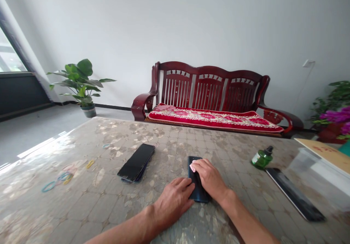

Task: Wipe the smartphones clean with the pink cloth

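Observation:
A dark blue smartphone (197,182) lies on the table in front of me, its back with the camera corner facing up. My left hand (175,196) holds its left edge near the lower end, fingers bent against the side. Over the phone's upper part, my right hand (209,176) pinches a small pink cloth or wipe (193,166) and presses it to the back. The right fingers hide much of the phone's right side. To the left, a black phone (137,162) rests screen up on another phone (140,177), slightly askew.
Coloured hair ties or rubber bands (58,180) are scattered at left on the patterned tablecloth (90,207). At right stand a green pump bottle (262,158), a long dark flat device (295,194) and a clear plastic box (314,171). A wooden bench (209,90) is beyond the table.

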`<state>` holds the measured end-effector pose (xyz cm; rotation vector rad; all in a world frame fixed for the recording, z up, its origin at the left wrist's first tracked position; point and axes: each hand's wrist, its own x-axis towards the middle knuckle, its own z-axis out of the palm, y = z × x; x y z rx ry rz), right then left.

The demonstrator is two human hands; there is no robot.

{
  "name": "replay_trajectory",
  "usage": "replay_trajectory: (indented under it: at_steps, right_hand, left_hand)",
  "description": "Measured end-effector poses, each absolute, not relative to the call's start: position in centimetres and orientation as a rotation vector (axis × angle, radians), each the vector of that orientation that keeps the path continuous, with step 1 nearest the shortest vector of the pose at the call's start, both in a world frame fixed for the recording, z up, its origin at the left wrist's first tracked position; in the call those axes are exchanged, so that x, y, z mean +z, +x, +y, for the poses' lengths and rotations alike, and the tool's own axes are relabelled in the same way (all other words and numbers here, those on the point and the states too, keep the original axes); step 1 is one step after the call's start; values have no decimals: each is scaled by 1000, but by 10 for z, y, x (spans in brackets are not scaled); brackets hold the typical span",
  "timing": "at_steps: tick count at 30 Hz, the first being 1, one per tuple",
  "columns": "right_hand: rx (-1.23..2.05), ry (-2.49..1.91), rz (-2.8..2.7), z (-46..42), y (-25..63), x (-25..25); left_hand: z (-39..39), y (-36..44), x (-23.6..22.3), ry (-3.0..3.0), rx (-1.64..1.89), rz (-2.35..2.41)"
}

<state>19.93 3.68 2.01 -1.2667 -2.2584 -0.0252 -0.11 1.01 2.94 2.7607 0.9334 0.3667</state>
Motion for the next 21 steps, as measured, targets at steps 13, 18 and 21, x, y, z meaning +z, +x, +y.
replay_trajectory:
  at_steps: [13,18,21]
  right_hand:
    - [7,-1251,-2315,34,200,27]
    - [-19,-1147,-2362,24,199,28]
    - [-54,-1224,-2275,26,200,28]
  left_hand:
    - [6,0,28,2773,338,940]
    - [5,-1,29,2730,347,977]
    - [5,-2,31,2767,334,936]
